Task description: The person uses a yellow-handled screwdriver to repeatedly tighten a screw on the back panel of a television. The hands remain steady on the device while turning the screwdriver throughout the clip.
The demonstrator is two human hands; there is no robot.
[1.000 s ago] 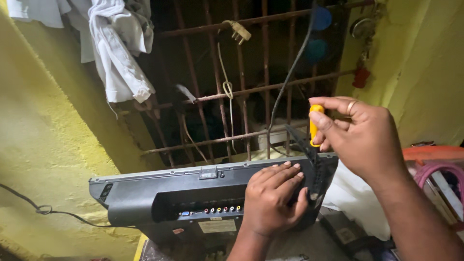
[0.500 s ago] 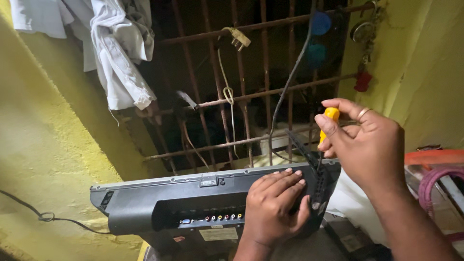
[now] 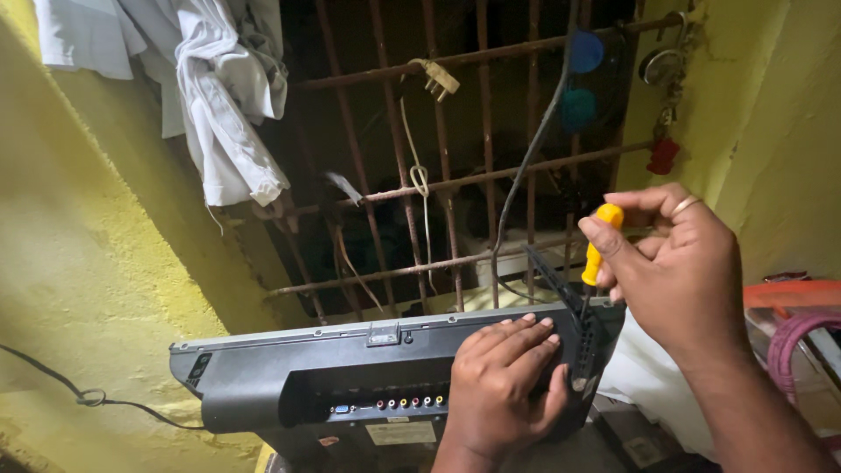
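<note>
A dark grey flat monitor (image 3: 289, 377) stands upright with its back toward me, a row of coloured sockets showing on its lower panel. My left hand (image 3: 501, 385) lies flat on the right part of that back, fingers spread against the casing. My right hand (image 3: 674, 263), a ring on one finger, grips a yellow-handled screwdriver (image 3: 600, 241) upright. Its thin shaft points down at the vented right edge of the monitor.
Behind the monitor is a window with rusty iron bars (image 3: 455, 184); a black cable (image 3: 526, 166), a plug on a cord (image 3: 435, 79) and white clothes (image 3: 219, 105) hang there. Yellow walls close both sides. A pink hose coil (image 3: 802, 346) lies at right.
My right hand with the screwdriver has shifted slightly right and down beside the monitor's right edge. My left hand stays pressed on the back.
</note>
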